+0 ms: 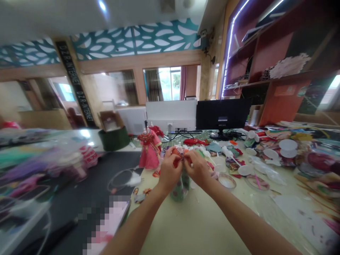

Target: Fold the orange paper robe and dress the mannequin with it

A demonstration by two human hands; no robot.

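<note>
My left hand (pixel 171 166) and my right hand (pixel 196 166) meet over the table, fingers bent and pinched on a small orange-red fabric piece (pixel 176 151). Below it hangs or stands a green dotted cloth item (pixel 180 193), partly hidden by my hands; whether the two are joined cannot be made out. To the left of my hands a doll-sized red and pink dress (pixel 148 156) stands upright on a small form.
Two monitors, one white-backed (pixel 171 111) and one black (pixel 223 115), stand behind. Fabric scraps and white discs (pixel 288 145) crowd the right. A round dish (pixel 227 181) lies right of my hands. A green container (pixel 114 139) and cables are left.
</note>
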